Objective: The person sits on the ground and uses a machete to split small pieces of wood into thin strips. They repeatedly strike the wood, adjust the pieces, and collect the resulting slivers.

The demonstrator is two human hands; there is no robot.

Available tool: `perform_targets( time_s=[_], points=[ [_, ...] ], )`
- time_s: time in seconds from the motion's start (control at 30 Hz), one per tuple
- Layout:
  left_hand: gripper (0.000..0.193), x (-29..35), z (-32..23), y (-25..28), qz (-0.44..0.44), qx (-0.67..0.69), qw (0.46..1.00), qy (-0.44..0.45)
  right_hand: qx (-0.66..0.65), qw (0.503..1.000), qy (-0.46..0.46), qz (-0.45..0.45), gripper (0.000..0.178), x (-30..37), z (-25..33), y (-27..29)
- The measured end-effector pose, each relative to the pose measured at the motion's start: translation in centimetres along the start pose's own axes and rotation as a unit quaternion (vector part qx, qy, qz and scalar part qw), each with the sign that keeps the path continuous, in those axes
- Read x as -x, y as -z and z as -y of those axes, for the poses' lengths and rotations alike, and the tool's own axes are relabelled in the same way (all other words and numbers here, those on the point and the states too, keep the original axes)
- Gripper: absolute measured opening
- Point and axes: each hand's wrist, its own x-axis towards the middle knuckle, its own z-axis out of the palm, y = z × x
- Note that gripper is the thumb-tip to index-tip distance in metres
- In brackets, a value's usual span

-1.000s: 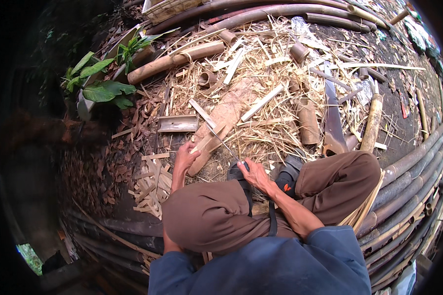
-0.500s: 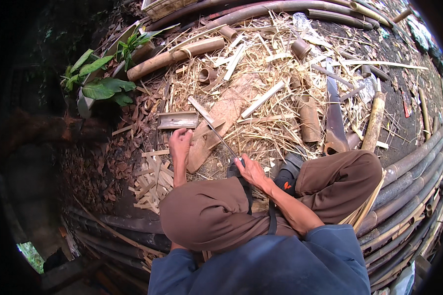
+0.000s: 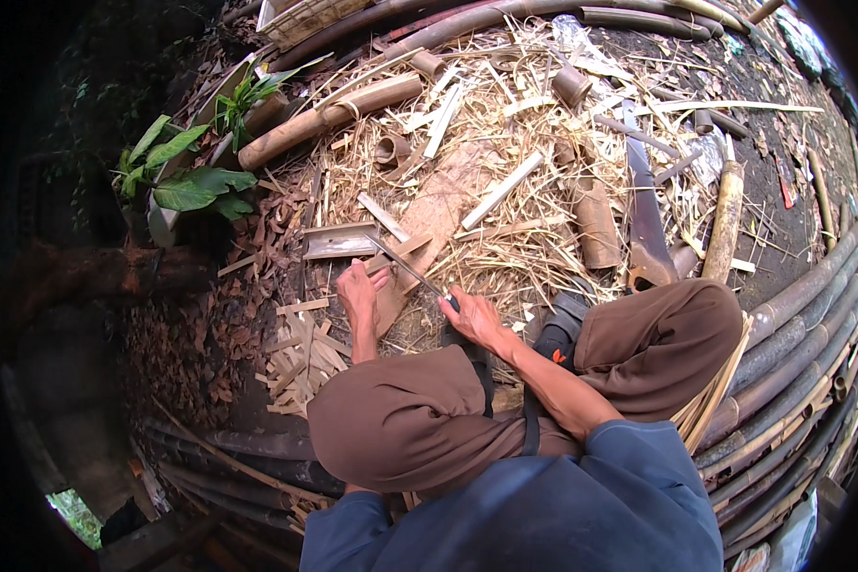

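My left hand (image 3: pixel 359 291) is closed around the near end of a short bamboo strip (image 3: pixel 407 248), tilted over a worn wooden board (image 3: pixel 443 200). In my right hand (image 3: pixel 477 319) is a knife (image 3: pixel 418 275), gripped by its dark handle. Its long thin blade points away to the left and crosses the strip, close to my left fingers; whether the edge touches the strip I cannot tell. A pale bamboo slat (image 3: pixel 383 217) lies just beyond the blade. Beside my left wrist is a pile of short bamboo strips (image 3: pixel 300 357).
Bamboo shavings (image 3: pixel 534 248) cover the ground around the board. A split bamboo piece (image 3: pixel 341 240) lies beyond my left hand. To the right are a handsaw (image 3: pixel 643 191) and bamboo tubes (image 3: pixel 596 224). Long bamboo poles (image 3: pixel 772 334) run along the right side; a leafy plant (image 3: pixel 195 186) grows at far left.
My right hand and the knife have moved left and slightly away from me, bringing the blade across the strip. My left hand has shifted slightly right and nearer, its fingers now around the strip.
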Motion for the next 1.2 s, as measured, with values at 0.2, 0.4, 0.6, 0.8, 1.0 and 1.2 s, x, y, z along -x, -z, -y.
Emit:
perform_targets(
  time_s=[0.2,0.4,0.6,0.8,1.0,1.2],
  points=[
    [0.041,0.5,-0.7,-0.9,0.010,0.010,0.999,-0.031,-0.022,0.999,-0.009,0.037,0.040,0.5,0.8,0.4],
    [0.041,0.0,-0.3,-1.5,0.009,0.031,0.999,-0.017,-0.025,0.999,0.034,0.000,0.038,0.6,0.5,0.4],
    [0.045,-0.3,-0.8,-1.2,0.024,-0.014,0.998,-0.050,-0.019,1.000,-0.024,0.004,0.039,0.4,-0.5,0.4],
    [0.045,-0.6,-0.9,-2.1,0.021,-0.043,0.996,-0.075,-0.052,0.996,-0.066,-0.015,0.044,-0.3,-3.0,-0.2],
    [0.041,-0.4,-1.3,-1.5,0.049,-0.089,0.993,-0.065,-0.055,0.993,-0.107,-0.003,0.044,-1.0,-4.1,0.8],
    [0.032,-2.0,1.5,-5.7,-0.061,0.038,0.990,-0.117,-0.050,0.991,-0.118,-0.026,0.045,0.1,-4.6,0.4]
  ],
)
